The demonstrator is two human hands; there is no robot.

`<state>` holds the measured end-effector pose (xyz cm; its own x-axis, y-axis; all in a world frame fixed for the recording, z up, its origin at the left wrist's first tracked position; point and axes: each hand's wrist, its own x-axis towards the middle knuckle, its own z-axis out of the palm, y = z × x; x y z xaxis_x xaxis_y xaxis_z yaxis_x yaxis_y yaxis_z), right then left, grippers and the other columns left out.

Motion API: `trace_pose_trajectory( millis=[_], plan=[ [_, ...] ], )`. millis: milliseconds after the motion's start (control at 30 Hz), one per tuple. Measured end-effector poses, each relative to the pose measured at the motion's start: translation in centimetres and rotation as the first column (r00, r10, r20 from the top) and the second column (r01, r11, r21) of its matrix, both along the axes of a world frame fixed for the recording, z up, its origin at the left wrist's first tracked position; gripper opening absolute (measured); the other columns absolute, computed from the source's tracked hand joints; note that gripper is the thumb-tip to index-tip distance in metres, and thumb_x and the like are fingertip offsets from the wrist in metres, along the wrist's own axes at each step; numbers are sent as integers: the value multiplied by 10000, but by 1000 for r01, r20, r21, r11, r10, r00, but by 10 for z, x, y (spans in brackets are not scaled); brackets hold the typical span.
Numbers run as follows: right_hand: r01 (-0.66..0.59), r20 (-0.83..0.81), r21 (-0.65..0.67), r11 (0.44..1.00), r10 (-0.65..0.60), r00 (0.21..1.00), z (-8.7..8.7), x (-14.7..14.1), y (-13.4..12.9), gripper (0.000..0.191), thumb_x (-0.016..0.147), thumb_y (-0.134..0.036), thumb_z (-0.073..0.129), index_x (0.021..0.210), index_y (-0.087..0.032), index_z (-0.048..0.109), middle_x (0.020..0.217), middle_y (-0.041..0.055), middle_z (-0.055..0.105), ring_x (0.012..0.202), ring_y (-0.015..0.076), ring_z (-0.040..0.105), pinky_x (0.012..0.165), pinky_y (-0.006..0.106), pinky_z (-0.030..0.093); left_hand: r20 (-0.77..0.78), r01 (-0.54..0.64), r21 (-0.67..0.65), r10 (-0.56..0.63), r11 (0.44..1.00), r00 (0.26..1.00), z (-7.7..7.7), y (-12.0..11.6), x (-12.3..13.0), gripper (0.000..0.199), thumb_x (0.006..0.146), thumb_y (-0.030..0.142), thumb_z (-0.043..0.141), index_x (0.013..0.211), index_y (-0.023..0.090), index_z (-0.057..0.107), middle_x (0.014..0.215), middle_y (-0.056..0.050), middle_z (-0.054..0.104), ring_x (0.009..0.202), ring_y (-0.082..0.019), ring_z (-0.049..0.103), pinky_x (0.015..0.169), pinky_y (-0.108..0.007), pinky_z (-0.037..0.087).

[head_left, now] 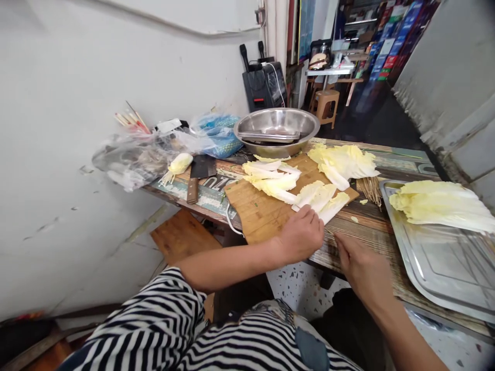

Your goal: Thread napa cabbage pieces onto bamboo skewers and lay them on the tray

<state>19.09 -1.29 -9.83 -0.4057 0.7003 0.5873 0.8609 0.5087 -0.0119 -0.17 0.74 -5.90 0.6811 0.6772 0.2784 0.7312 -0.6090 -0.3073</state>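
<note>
My left hand (303,233) is closed at the near edge of the cutting board, its fingers on the base of pale cabbage leaves (323,200). To its right, my right hand (359,260) is closed in a pinch over the table's near side, with a thin stick faintly visible between the two hands. More yellow-white leaves (270,178) lie across the wooden cutting board (261,216), and another pile of leaves (344,161) rests at its far right corner. Beside the board is a bundle of thin sticks (370,189).
A metal tray (429,257) holding cabbage leaves and sticks is on the right. A steel bowl (278,121) stands behind the board. On the left are a cleaver (203,167), a small cabbage heart (180,163) and plastic bags (135,157) against the wall.
</note>
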Motion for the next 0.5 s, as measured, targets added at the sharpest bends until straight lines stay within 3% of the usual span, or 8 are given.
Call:
trace_pose_trajectory(
  millis=[133,300,400,500],
  plan=[
    [22,0,-25,999,-22,1000,2,-10,0,335,1053,-257,439,963,-175,751,817,58,802,539,161,667,491,283,347,-58,56,33,-54,998,997,-7,6,1,327,982,52,394,1049,-1,710,1029,-230,746,925,-245,705,974,-432,480],
    [51,-16,-46,998,-52,999,2,-24,1,298,1027,-208,466,977,-171,757,788,61,796,537,162,663,504,288,347,-79,0,-96,-8,995,997,3,7,-1,334,972,39,395,1042,17,721,1084,-232,739,986,-252,694,944,-401,484],
    [62,-33,-22,998,-63,997,0,-21,0,282,1029,-227,484,1032,-162,758,841,72,810,559,170,681,504,294,362,34,21,-105,-17,994,999,10,-7,-12,317,1013,119,403,1118,45,693,1166,-204,715,1117,-254,655,1007,-388,467],
    [57,-68,16,998,-56,996,-4,-11,-3,276,1034,-245,496,1078,-162,756,896,78,820,585,173,699,513,303,380,199,0,-96,20,995,980,5,-25,-31,322,1050,183,382,1183,115,668,1080,-133,730,1019,-223,674,950,-388,506]
  ],
)
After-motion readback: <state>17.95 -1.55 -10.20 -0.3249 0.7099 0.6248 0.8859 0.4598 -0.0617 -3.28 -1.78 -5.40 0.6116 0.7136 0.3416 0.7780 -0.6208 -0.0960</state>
